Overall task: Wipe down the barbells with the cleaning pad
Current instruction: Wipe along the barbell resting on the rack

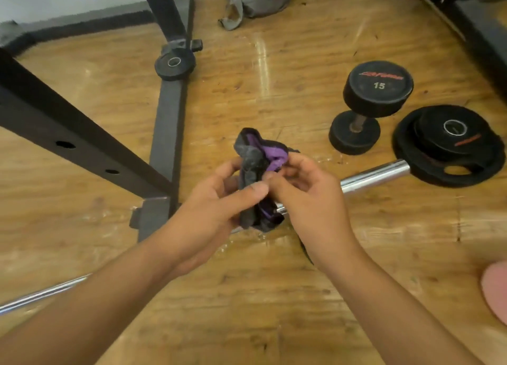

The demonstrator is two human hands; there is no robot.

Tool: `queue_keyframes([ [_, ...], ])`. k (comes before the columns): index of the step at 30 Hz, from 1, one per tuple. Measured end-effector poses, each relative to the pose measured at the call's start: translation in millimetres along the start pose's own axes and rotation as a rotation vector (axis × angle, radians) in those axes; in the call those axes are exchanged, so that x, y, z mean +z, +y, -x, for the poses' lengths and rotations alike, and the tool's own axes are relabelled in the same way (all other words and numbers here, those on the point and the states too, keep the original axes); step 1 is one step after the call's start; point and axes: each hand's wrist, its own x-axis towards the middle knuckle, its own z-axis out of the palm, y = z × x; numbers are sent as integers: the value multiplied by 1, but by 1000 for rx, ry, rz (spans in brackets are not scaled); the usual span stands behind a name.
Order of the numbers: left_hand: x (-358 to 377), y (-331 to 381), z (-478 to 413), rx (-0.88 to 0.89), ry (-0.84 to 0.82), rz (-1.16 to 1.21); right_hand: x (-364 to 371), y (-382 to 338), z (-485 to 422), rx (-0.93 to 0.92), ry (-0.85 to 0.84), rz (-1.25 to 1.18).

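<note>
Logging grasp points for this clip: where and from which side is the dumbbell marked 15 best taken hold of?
Grip the dumbbell by its short handle between the two round heads, coming from the left over bare floor; the weight plates crowd its right. The heads look too wide to wrap. The left hand and right hand both grip the cleaning pad.

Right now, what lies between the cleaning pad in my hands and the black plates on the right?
In the head view, the barbell's chrome sleeve runs from the cleaning pad to the black plates, over wooden floor.
</note>
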Motion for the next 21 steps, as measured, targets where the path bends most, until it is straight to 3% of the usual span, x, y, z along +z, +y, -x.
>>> queue_keyframes([
  [4, 16, 6, 18, -42, 78, 103, -11, -8, 19, 84, 55, -109],
  [11, 55, 34, 53, -141, 117, 136, -33, -47, 59, 427, 140, -505],
  [16, 85, 75, 80, -153, 168, 73, -47, -106, 100, 206, -106, -181],
  [21, 98, 129, 109, -125, 87, 22, -56, -154, 128, 177, 85, -340],
])
